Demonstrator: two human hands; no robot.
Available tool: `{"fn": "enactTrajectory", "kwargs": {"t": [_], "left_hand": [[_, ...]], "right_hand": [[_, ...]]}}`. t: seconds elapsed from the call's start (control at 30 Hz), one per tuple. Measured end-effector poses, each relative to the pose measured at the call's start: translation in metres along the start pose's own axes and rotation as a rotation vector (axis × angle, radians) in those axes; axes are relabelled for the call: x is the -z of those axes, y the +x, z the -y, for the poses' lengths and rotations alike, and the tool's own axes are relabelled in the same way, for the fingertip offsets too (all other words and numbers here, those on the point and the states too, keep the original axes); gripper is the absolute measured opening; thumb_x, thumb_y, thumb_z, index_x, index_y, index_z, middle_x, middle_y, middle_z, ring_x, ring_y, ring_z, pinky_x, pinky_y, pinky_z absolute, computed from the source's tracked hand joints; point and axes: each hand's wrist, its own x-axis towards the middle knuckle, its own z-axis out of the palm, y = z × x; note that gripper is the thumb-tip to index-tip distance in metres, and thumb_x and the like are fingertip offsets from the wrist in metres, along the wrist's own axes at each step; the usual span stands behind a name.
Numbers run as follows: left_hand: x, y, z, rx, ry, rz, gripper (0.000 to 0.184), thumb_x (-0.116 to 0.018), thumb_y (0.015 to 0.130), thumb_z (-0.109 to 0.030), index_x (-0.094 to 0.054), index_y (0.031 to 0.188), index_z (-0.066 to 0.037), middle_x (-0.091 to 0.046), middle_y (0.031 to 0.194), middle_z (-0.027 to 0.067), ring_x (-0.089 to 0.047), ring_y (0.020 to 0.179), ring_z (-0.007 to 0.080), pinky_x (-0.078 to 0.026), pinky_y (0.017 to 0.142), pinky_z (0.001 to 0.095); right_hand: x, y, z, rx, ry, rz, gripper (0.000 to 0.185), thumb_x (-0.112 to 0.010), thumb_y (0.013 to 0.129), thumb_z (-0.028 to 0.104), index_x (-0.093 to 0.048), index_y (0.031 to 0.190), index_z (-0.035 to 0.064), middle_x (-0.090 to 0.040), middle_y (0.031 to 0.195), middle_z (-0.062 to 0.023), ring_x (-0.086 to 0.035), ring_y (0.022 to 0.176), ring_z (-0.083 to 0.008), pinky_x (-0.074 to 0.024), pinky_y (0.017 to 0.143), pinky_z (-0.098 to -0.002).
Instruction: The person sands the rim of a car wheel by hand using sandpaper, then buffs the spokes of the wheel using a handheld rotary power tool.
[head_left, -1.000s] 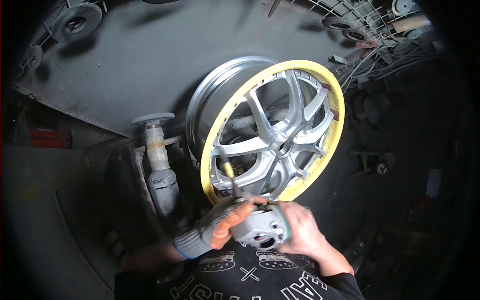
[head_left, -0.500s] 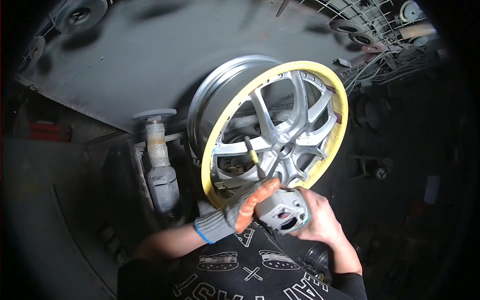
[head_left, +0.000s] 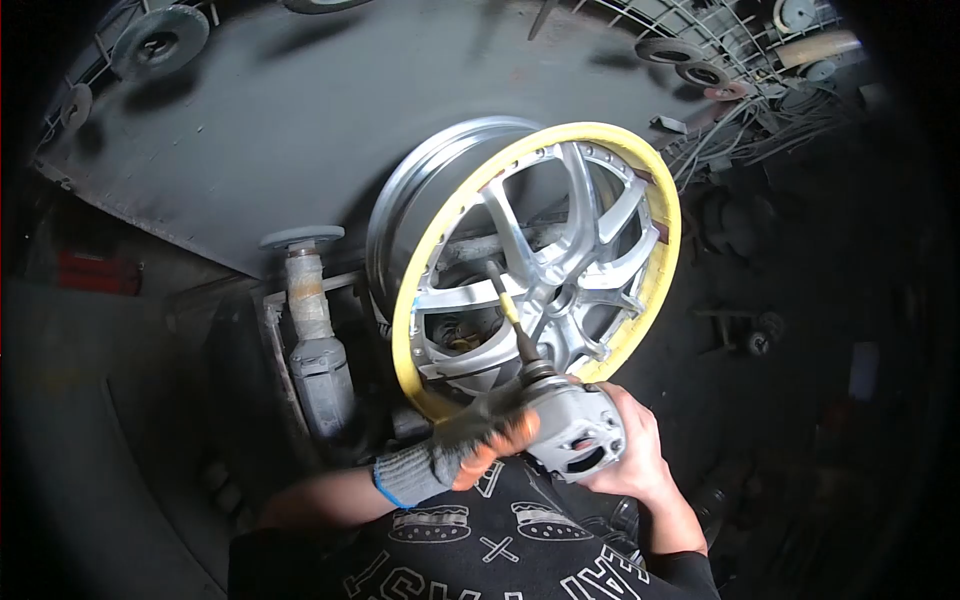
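My right hand [head_left: 641, 455], bare, is closed around the grey body of a die grinder [head_left: 583, 432]. The grinder's dark shaft carries a yellow band and a slim grey tip [head_left: 494, 278], which points up and away over the wheel's openings. Whether the tip touches a spoke, I cannot tell. Beside the grinder's neck is my left hand [head_left: 488, 440], in a grey knit glove with an orange coating and blue cuff edge; motion smears its fingers. Beyond both hands leans a silver alloy wheel rim [head_left: 572, 215] with a yellow outer lip.
To the left stands another power tool [head_left: 322, 375] with a taped neck and a flat disc [head_left: 302, 236] on top. A grey panel [head_left: 300, 120] rises behind the wheel. Discs [head_left: 670, 52] and a wire rack [head_left: 690, 22] fill the upper right, with tangled cables [head_left: 725, 145] below.
My left hand has slid down and left along the grinder, so the neck and lower shaft now show. The grinder has tilted slightly in my right hand, and the whole view has shifted a little.
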Motion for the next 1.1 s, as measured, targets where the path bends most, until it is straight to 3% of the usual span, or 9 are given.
{"fn": "enactTrajectory", "kwargs": {"t": [0.17, 0.23, 0.53, 0.6, 0.63, 0.7, 0.83, 0.93, 1.1], "left_hand": [[-0.011, 0.017, 0.018, -0.162, 0.478, 0.053, 0.104, -0.087, 0.073, -0.03, -0.025, 0.151, -0.003, -0.045, 0.138, 0.0078, -0.047, 0.124, 0.0161, -0.039, 0.107, 0.0321], [-0.028, 0.027, 0.018, -0.008, -0.077, 0.165, 0.114, -0.093, 0.064, -0.031, -0.025, 0.151, -0.001, -0.045, 0.138, 0.0079, -0.046, 0.126, 0.0159, -0.039, 0.108, 0.0337], [-0.063, 0.068, 0.05, -0.001, -0.142, -0.025, 0.131, -0.096, 0.052, -0.046, -0.024, 0.152, 0.0, -0.051, 0.136, 0.0092, -0.049, 0.126, 0.0156, -0.041, 0.104, 0.0322], [-0.071, 0.07, 0.059, -0.011, -0.048, -0.045, 0.124, -0.091, 0.058, -0.053, -0.028, 0.151, 0.0, -0.051, 0.137, 0.011, -0.049, 0.126, 0.0164, -0.041, 0.104, 0.0324], [-0.064, 0.059, 0.072, -0.317, 0.491, -0.233, 0.089, -0.082, 0.073, -0.036, -0.039, 0.142, 0.001, -0.057, 0.119, 0.0105, -0.055, 0.111, 0.0177, -0.046, 0.093, 0.0318], [-0.026, 0.022, 0.083, -0.632, 0.894, -0.676, 0.044, -0.07, 0.09, -0.019, -0.055, 0.126, 0.002, -0.064, 0.101, 0.0114, -0.061, 0.095, 0.0203, -0.051, 0.082, 0.0329], [0.036, -0.02, 0.045, -0.494, 1.137, -1.602, 0.032, -0.057, 0.097, -0.022, -0.058, 0.123, -0.002, -0.064, 0.112, 0.0111, -0.062, 0.1, 0.0201, -0.051, 0.082, 0.0349], [0.093, -0.023, 0.047, -0.312, 1.272, -1.788, 0.029, -0.047, 0.103, -0.024, -0.061, 0.12, -0.005, -0.064, 0.12, 0.0109, -0.063, 0.104, 0.02, -0.05, 0.083, 0.0364], [0.088, 0.008, 0.031, -0.834, 1.226, -1.82, 0.03, -0.049, 0.104, -0.029, -0.067, 0.104, -0.005, -0.059, 0.076, -0.0024, -0.054, 0.063, 0.009, -0.043, 0.057, 0.0248]], "right_hand": [[0.0, -0.026, -0.022, -0.068, 0.168, -0.073, 0.083, -0.092, 0.052, 0.02, -0.051, 0.121, -0.002, -0.068, 0.104, -0.0172, -0.071, 0.093, -0.0309, -0.0553, 0.083, -0.0371], [-0.005, -0.031, -0.035, -0.06, 0.221, -0.053, 0.083, -0.092, 0.053, 0.022, -0.051, 0.121, -0.0026, -0.069, 0.103, -0.0167, -0.072, 0.094, -0.0288, -0.0554, 0.083, -0.0356], [0.008, -0.041, -0.108, 0.078, 0.466, -0.01, 0.092, -0.09, 0.053, 0.025, -0.048, 0.128, -0.0074, -0.068, 0.107, -0.0188, -0.071, 0.096, -0.0285, -0.0544, 0.087, -0.0366], [0.01, -0.049, -0.136, 0.068, 0.625, 0.034, 0.097, -0.091, 0.05, 0.03, -0.048, 0.128, -0.0074, -0.069, 0.108, -0.0183, -0.071, 0.096, -0.0276, -0.0544, 0.087, -0.0363], [0.015, -0.054, -0.15, 0.113, 0.578, 0.039, 0.101, -0.092, 0.047, 0.036, -0.049, 0.128, -0.0068, -0.069, 0.107, -0.0174, -0.071, 0.095, -0.0267, -0.0543, 0.088, -0.0367], [0.016, -0.068, -0.179, 0.094, 0.663, 0.016, 0.102, -0.093, 0.045, 0.036, -0.05, 0.127, -0.0067, -0.069, 0.107, -0.0164, -0.07, 0.094, -0.025, -0.054, 0.088, -0.0366], [0.024, -0.089, -0.233, 0.097, 0.635, 0.064, 0.096, -0.095, 0.046, 0.032, -0.052, 0.123, -0.0074, -0.069, 0.103, -0.0143, -0.07, 0.09, -0.0216, -0.0539, 0.085, -0.0349], [0.041, -0.075, -0.234, 0.239, 0.518, -0.003, 0.087, -0.093, 0.049, 0.026, -0.053, 0.12, -0.0072, -0.07, 0.098, -0.0134, -0.07, 0.085, -0.0218, -0.0549, 0.08, -0.0337], [0.054, -0.056, -0.206, 0.314, 0.432, -0.175, 0.086, -0.092, 0.049, 0.023, -0.053, 0.12, -0.0064, -0.07, 0.096, -0.0139, -0.071, 0.084, -0.0246, -0.0553, 0.078, -0.0341]]}}
